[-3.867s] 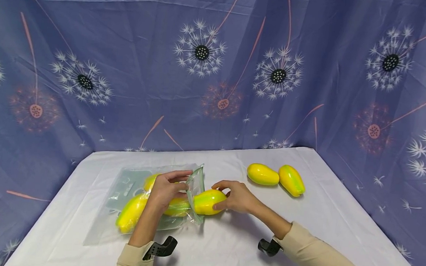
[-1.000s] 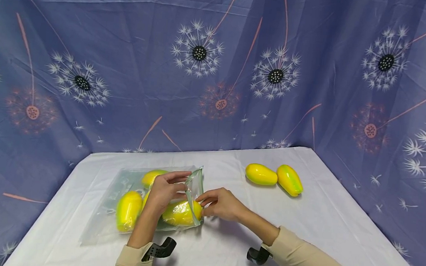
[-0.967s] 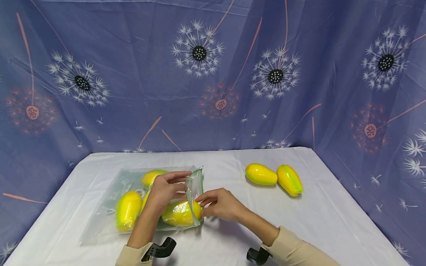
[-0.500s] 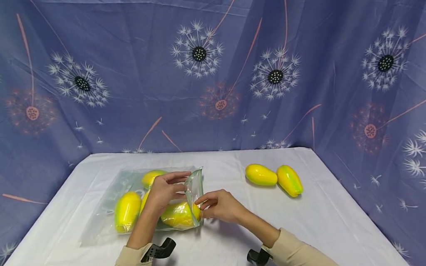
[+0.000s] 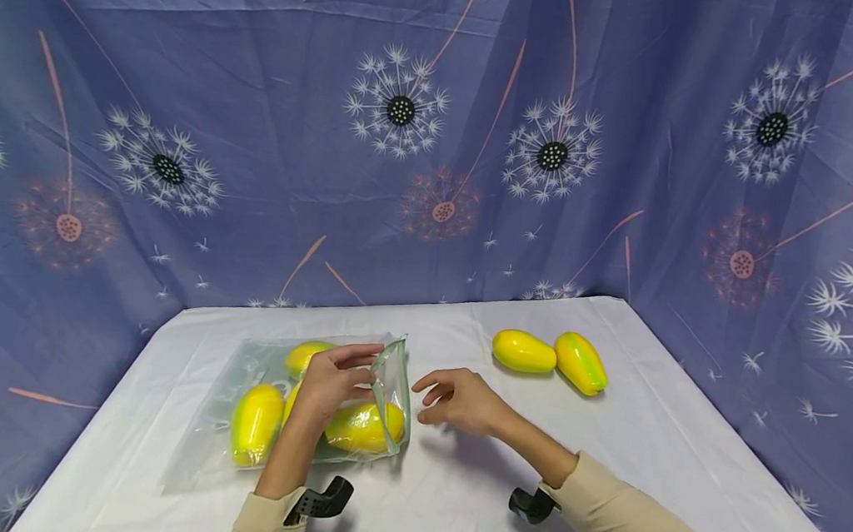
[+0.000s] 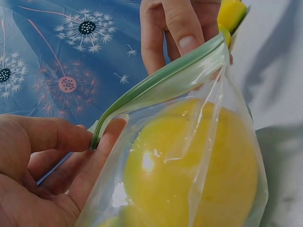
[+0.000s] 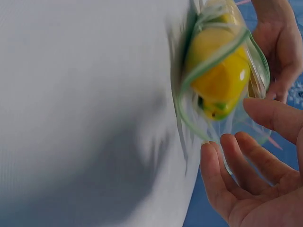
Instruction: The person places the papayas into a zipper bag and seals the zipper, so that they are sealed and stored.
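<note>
A clear zip bag (image 5: 201, 449) with a green-edged mouth lies on the left of the white table and holds several yellow-green papayas. One papaya (image 5: 363, 428) lies just inside the mouth, its rounded end facing right. My left hand (image 5: 333, 380) pinches the bag's edge at the mouth; in the left wrist view its thumb and fingers are on the green seal (image 6: 156, 78). Beside the mouth, on the right, is my right hand (image 5: 464, 398), fingers loosely bent around nothing. The right wrist view shows that hand's fingers (image 7: 215, 177) spread near the bag's opening.
Two more papayas, a left one (image 5: 523, 351) and a greener right one (image 5: 580, 363), touch each other at the back right of the white table (image 5: 453, 502). A blue dandelion-patterned curtain (image 5: 292, 163) surrounds the table's back and sides.
My right hand pushed a papaya leftward through the mouth into the bag, then let go and drew back slightly right. My left hand has kept its place on the bag's edge.
</note>
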`<state>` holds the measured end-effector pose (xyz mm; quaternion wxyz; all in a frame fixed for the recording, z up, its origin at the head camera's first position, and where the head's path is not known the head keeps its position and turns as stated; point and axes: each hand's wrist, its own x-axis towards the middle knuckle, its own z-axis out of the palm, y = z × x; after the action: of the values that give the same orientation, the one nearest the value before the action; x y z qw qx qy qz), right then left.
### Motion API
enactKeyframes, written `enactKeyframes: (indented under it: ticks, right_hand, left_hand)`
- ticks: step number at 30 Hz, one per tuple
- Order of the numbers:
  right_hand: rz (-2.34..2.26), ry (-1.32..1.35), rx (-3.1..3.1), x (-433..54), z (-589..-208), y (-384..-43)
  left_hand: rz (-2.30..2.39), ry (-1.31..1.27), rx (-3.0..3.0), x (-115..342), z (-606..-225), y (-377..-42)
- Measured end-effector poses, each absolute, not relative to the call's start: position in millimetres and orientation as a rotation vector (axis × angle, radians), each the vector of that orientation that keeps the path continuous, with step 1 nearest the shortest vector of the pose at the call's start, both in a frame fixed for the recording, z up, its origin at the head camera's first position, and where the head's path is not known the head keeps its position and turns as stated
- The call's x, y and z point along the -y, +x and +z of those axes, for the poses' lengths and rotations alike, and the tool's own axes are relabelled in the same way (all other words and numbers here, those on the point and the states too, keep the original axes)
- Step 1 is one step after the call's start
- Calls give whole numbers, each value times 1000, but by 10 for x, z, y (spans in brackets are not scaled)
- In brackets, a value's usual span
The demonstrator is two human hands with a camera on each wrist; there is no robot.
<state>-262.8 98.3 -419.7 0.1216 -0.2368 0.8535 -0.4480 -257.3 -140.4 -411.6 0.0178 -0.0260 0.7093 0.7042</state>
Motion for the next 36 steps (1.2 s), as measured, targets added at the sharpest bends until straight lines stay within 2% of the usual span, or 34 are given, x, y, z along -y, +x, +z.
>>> enactKeyframes:
  ticks: [21,36]
  right_hand:
    - [-1264,-510,-2708,-1712,-3872,-2701]
    - [-1284,-453,-2789,-2200,-3816,-2657]
  left_hand:
    - [2192,-78,-2183,1402,-4138,-2588]
    - [2192,-78,-2191,1425,-4123,-2570]
